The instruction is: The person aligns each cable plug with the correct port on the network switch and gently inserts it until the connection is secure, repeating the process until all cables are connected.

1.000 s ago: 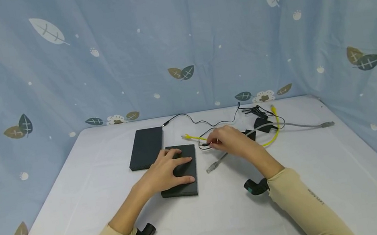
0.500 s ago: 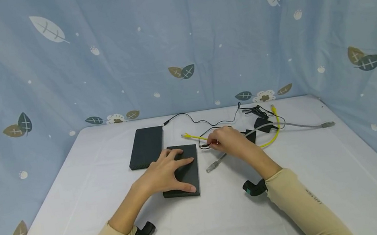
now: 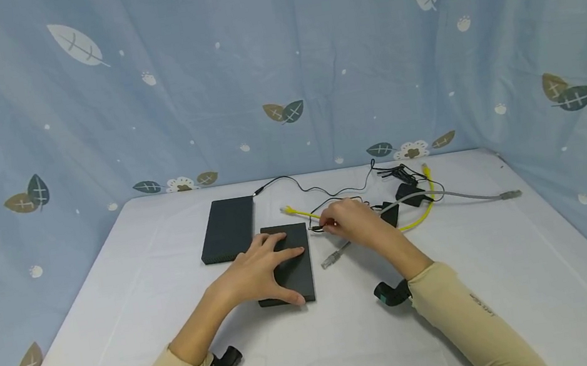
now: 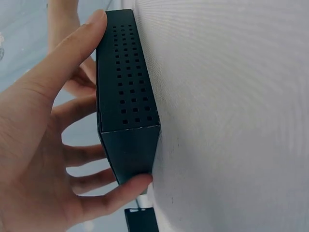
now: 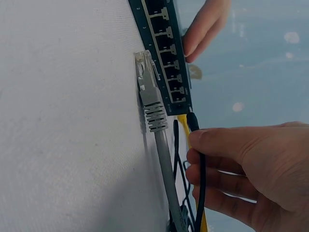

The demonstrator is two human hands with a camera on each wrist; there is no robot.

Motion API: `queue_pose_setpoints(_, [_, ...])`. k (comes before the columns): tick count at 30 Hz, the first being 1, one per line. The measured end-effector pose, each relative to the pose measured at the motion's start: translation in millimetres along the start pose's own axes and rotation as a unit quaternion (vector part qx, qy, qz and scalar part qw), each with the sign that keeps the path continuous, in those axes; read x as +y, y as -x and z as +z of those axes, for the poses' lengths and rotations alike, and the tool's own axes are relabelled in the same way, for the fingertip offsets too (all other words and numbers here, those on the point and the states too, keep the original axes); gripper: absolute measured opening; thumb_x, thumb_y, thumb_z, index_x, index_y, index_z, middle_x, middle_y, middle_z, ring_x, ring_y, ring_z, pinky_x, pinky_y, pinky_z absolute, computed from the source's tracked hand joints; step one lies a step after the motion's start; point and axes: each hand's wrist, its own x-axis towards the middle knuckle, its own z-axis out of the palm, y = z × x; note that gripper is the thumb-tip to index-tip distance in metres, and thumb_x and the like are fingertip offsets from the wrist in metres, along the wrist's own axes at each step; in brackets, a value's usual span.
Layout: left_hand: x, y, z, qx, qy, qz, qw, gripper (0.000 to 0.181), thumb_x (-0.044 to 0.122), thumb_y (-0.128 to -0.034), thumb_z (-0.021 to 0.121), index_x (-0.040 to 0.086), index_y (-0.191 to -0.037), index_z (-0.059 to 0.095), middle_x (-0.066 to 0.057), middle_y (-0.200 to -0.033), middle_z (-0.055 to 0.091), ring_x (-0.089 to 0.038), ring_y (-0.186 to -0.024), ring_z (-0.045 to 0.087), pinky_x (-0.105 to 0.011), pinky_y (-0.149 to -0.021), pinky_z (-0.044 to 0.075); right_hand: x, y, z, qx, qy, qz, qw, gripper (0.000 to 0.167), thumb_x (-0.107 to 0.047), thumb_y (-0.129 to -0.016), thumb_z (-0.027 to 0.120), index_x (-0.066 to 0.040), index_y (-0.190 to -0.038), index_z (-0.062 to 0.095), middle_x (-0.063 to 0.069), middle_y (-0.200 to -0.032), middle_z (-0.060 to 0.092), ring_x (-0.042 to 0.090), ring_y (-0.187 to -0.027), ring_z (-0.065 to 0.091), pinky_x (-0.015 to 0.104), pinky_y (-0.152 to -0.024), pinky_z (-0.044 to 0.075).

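Note:
Two black network switches lie on the white cloth. My left hand [image 3: 255, 271] spreads over the nearer network switch [image 3: 295, 277]; in the left wrist view its thumb is at one end of the perforated side and its little finger bends against the adjoining side. A row of ports shows on that switch in the right wrist view. Just right of it, my right hand [image 3: 353, 221] pinches a black power plug [image 5: 192, 121] on a thin cable, close to the switch's corner. A grey network cable [image 5: 155, 108] with a clear connector lies beside the plug.
The other switch [image 3: 228, 229] lies at the back left, with a black power lead [image 3: 257, 191] at its far corner. Right of my right hand are a yellow network cable [image 3: 419, 221] and two black power adapters, one [image 3: 411, 194] farther back. A blue patterned curtain [image 3: 277, 71] hangs behind.
The nearer switch has slid slightly right under my left hand, whose thumb has moved to the near edge. My right hand has shifted slightly left with the plug.

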Motion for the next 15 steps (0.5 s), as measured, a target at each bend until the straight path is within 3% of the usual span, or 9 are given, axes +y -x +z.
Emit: queue_pose_setpoints(15, [-1.9,-0.1,1.8,0.006,-0.001,0.003,1.0,0.096,0.08,-0.0599,0.073,0.041,-0.144,0.048,-0.006,-0.158,0.032,-0.033,-0.14,0.032,-0.055,-0.08,0.049,-2.4,-2.0,4.8,-0.009,0.017,0.005,0.9998,0.008,-0.014,-0.09,0.071,-0.014,-0.094,0.078,-0.002,-0.089,0.074,0.01,-0.08,0.067,0.028,-0.071,0.055])
